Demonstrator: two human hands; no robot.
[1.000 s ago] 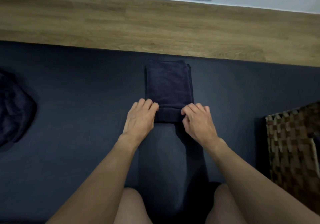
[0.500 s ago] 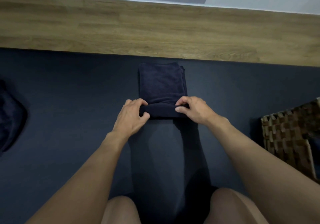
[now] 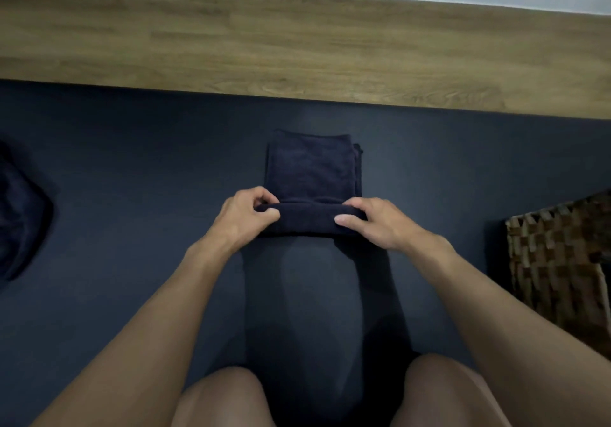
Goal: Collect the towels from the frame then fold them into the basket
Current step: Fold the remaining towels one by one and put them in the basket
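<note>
A dark navy towel [image 3: 310, 175] lies folded into a narrow strip on the dark mat, straight ahead of me. Its near end is rolled over into a thick band. My left hand [image 3: 246, 216] pinches the left end of that band and my right hand [image 3: 372, 223] pinches the right end, thumbs on the near side. The woven brown basket [image 3: 558, 261] stands at the right edge, partly cut off by the frame.
A heap of dark cloth [image 3: 20, 215] lies at the far left on the mat [image 3: 132, 195]. Beyond the mat runs a strip of wooden floor [image 3: 297, 39] and a white wall base. My bare knees show at the bottom.
Both hands went from resting on the towel's near end to gripping it and rolling it away from me. The visible flat part of the towel is shorter.
</note>
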